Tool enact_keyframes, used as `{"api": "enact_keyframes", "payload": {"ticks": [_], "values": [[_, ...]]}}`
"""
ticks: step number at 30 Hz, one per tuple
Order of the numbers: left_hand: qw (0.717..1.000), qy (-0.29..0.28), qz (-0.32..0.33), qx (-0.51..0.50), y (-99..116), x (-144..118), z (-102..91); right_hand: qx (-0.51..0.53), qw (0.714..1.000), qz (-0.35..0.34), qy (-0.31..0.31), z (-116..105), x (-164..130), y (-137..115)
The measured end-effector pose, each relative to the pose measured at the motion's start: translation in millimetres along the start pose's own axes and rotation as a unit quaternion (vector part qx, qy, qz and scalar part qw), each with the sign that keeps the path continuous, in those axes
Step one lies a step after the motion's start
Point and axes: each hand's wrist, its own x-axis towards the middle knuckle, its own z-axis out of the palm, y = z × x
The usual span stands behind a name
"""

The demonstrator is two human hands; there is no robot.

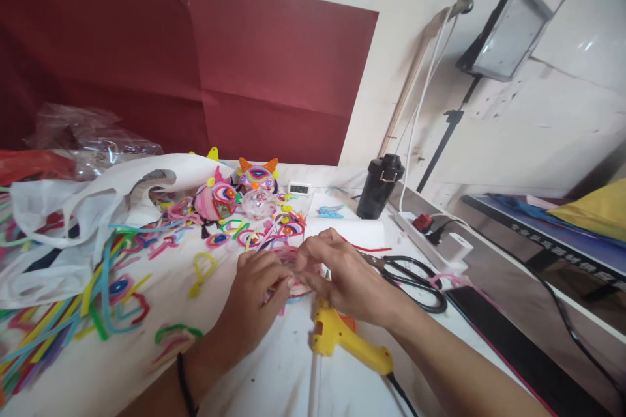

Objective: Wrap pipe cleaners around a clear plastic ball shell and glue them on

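Observation:
My left hand (258, 296), with a dark band on its wrist, is closed on the near left edge of a round pink-and-red craft piece (284, 253). From the right, my right hand (345, 273) pinches at the same piece, thumb and fingertips together. The fingers cover much of it, so its exact form is hidden. Just below my right hand lies a yellow hot glue gun (349, 342), its black cord running toward the near edge. Black-handled scissors (408, 277) rest to the right of that hand.
Several coloured pipe cleaners (73, 316) spread over the left of the white table. Behind stand two decorated balls, one pink (215, 201), one orange-horned (258, 176), beside a clear ball (259, 204). A black bottle (379, 187), small clock (298, 189) and power strip (420, 238) stand farther right.

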Motion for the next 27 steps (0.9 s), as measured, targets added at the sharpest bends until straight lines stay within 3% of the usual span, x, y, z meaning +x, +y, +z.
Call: {"api": "enact_keyframes", "payload": {"ticks": [11, 21, 27], "values": [[0.999, -0.040, -0.005, -0.015, -3.1, 0.2, 6.8, 0.192, 0.974, 0.108, -0.045, 9.1, -4.2, 12.6], [0.987, -0.117, -0.075, -0.080, -6.8, 3.8, 0.5, 0.230, 0.967, 0.108, -0.020, 15.1, -9.4, 20.6], [0.982, -0.106, -0.107, -0.110, -11.6, 7.6, -10.9, 0.268, 0.954, 0.134, -0.016, 15.7, -12.4, 19.8]]}}
